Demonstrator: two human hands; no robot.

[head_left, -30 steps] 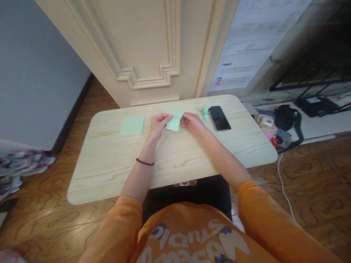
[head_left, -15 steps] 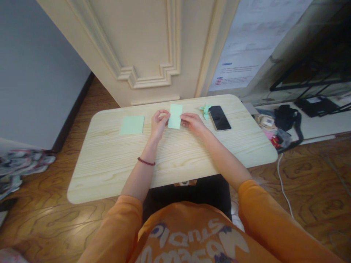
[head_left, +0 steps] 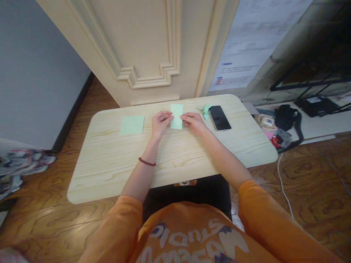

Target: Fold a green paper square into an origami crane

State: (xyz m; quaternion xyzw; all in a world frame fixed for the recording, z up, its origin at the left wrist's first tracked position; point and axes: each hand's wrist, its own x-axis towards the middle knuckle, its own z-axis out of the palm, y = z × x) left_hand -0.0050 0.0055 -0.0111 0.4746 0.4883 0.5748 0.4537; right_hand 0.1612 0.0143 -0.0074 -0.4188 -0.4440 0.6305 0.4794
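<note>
I report from the head camera: a pale green paper strip (head_left: 176,116) lies at the middle of the far part of a light wood-grain table (head_left: 164,175), between the person's two hands. It looks like a sheet folded once, though I cannot confirm the fold from this view. The left hand (head_left: 161,123), with a dark red bead bracelet (head_left: 147,162) on its wrist, has its fingertips (head_left: 170,117) closed narrowly at the strip's left edge. The right hand (head_left: 193,123) mirrors it, with fingertips (head_left: 182,117) at the right edge. Both grips are narrow, but I cannot tell whether either hand is actually pinching the paper or only touching it. I judge the step in hand to be handling this strip at its edges. The next move calls for a secure hold on the paper, with its edges kept aligned. To the left lies a pale green paper square (head_left: 132,125). To the right sit a small folded green paper figure (head_left: 205,111) and, just beside it, a black smartphone (head_left: 219,118).
</note>
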